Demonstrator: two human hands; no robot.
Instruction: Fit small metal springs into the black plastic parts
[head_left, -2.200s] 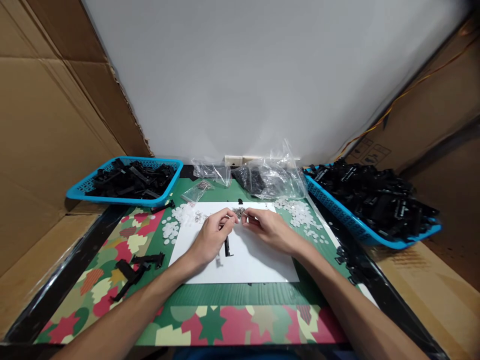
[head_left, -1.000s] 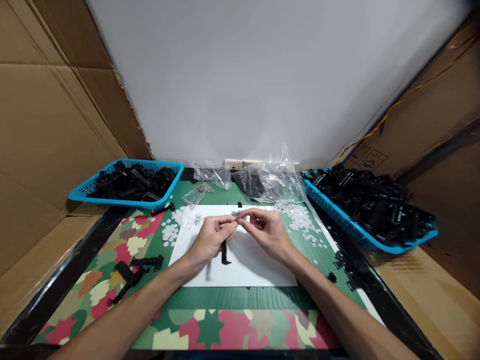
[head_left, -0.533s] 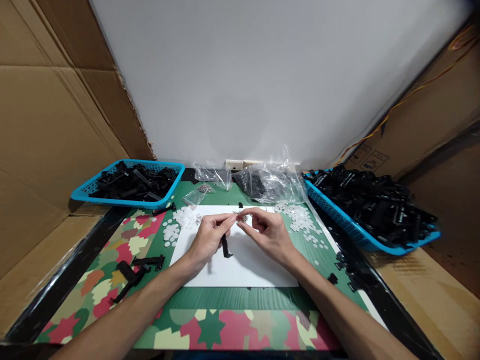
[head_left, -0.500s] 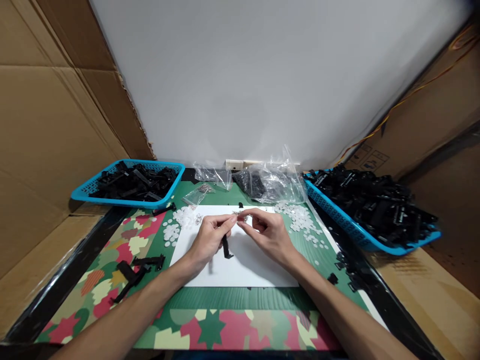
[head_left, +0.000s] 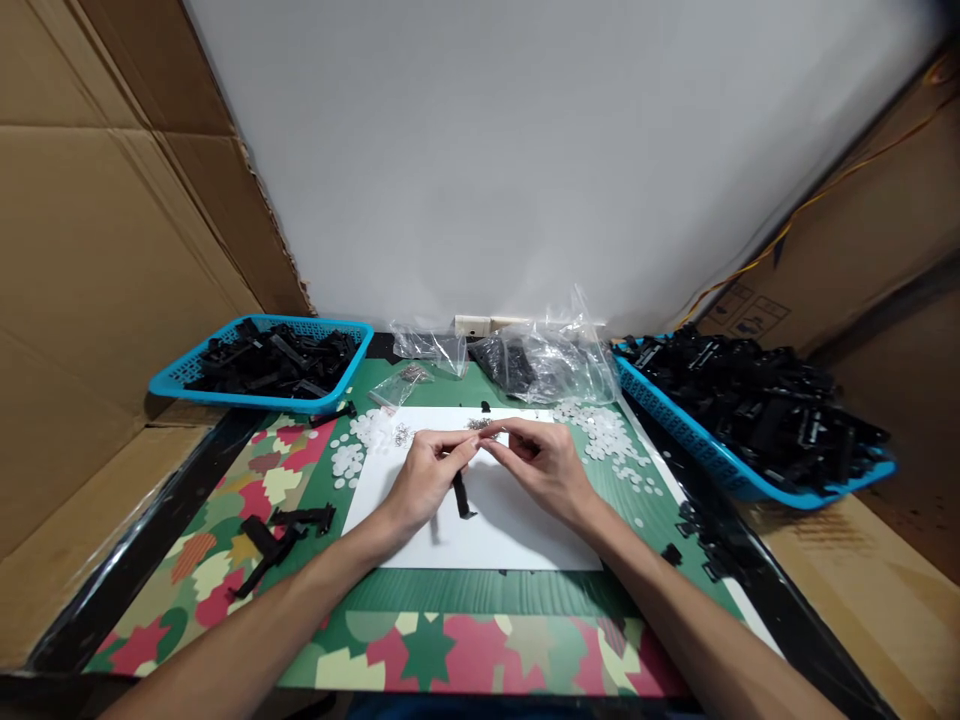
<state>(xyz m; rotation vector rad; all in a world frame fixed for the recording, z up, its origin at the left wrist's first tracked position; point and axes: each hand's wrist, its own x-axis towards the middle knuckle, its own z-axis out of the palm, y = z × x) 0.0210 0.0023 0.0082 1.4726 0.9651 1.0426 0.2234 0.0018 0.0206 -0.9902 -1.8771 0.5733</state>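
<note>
My left hand is closed on a slim black plastic part, whose hooked lower end hangs below the fingers over a white sheet. My right hand meets it fingertip to fingertip, thumb and forefinger pinched at the upper end of the part. Whatever lies in that pinch is too small to make out. Just behind the fingertips sits a small pile of tiny metal pieces. A second little heap of metal bits rests near the sheet's left edge.
Blue baskets of black parts stand at left and right. White discs lie in groups at left and right. Clear plastic bags sit at the back. Loose black parts lie by my left forearm.
My right fingertips have closed in against the left ones at the top of the black part. The whole view has shifted slightly.
</note>
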